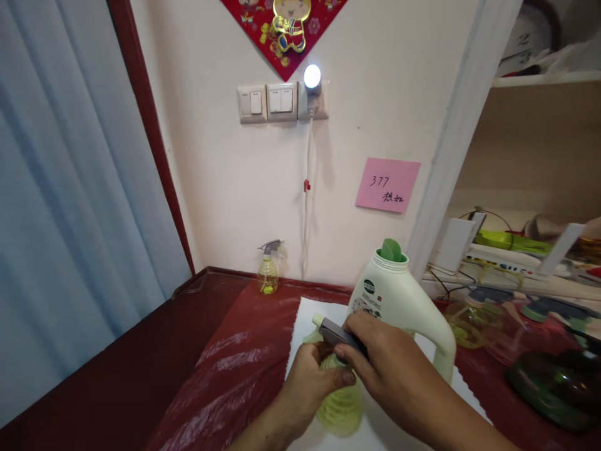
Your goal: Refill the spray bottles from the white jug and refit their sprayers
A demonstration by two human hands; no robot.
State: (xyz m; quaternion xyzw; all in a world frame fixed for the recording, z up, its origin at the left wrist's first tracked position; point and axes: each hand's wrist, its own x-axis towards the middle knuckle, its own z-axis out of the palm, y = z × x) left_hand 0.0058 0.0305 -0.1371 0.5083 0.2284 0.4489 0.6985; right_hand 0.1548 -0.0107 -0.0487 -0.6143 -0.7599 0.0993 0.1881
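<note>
My left hand [312, 379] is wrapped round a small clear spray bottle [340, 407] filled with yellow-green liquid. My right hand [385, 360] is closed over the bottle's grey spray head [334, 332], fingers pinching it from above. Both hands are low in the middle of the view, over a white cloth [310, 319] on a red plastic table cover [235, 369]. Just behind the hands stands a large white detergent jug [399, 297] with its green spout showing at the top.
A second small spray bottle [268, 269] stands by the wall at the back. More spray bottles and a dark green object [549, 382] lie at the right. A cluttered shelf [516, 250] is at the right, a blue curtain [70, 219] at the left.
</note>
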